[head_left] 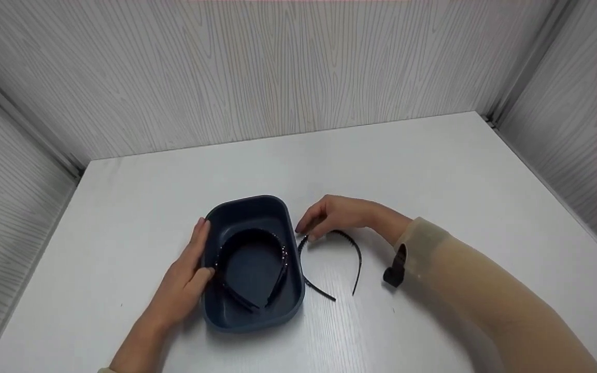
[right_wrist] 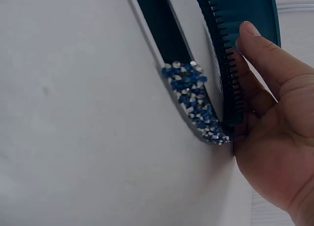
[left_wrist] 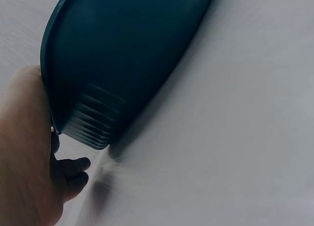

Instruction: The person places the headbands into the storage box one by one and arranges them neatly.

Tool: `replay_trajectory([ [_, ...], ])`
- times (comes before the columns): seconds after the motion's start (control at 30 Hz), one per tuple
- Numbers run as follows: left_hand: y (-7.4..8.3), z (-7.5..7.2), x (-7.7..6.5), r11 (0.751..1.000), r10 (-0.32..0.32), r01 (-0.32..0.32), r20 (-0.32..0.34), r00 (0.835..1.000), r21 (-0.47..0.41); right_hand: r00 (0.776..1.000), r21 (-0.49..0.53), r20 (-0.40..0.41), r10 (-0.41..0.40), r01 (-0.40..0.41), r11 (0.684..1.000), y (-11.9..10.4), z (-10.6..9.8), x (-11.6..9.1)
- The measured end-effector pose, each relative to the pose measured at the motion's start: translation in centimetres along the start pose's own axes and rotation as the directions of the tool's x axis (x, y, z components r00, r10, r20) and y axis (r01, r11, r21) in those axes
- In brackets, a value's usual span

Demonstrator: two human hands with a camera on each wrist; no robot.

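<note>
A dark blue-green plastic bin (head_left: 253,328) stands on the table, with one dark headband (head_left: 236,298) lying inside it. My left hand (head_left: 182,282) holds the bin's left side, thumb at the rim and fingers along the outer wall. In the left wrist view, the bin's ribbed corner (left_wrist: 93,120) shows beside that hand. A second, thin dark headband (head_left: 359,259) is on the table just right of the bin. My right hand (head_left: 337,212) grips its curved top with thumb and fingers. The right wrist view shows its comb teeth (right_wrist: 228,64) and blue and clear stones (right_wrist: 191,98).
The white table (head_left: 412,171) ends at pale wood-grain panels at the back (head_left: 288,67), left and right. A black strap (head_left: 395,269) hangs at the right wrist, by the sleeve cuff.
</note>
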State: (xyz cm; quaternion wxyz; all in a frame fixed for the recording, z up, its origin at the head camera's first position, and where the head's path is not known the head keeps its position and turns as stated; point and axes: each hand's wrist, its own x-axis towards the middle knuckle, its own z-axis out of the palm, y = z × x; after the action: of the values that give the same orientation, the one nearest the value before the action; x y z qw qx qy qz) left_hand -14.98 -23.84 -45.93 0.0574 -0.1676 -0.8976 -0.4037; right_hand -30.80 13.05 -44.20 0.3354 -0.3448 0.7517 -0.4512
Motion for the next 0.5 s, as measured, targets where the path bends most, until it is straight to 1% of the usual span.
replay_trajectory([
  [0.33,-0.08,0.25,-0.04,1.0,0.019,-0.019,-0.013,1.0,0.011,1.0,0.077,-0.002,0.017,-0.017,0.997,0.37,0.45,-0.27],
  [0.5,-0.11,0.16,-0.09,1.0,0.004,-0.003,-0.012,1.0,0.004,1.0,0.055,-0.007,0.008,-0.008,0.998,0.37,0.46,-0.07],
])
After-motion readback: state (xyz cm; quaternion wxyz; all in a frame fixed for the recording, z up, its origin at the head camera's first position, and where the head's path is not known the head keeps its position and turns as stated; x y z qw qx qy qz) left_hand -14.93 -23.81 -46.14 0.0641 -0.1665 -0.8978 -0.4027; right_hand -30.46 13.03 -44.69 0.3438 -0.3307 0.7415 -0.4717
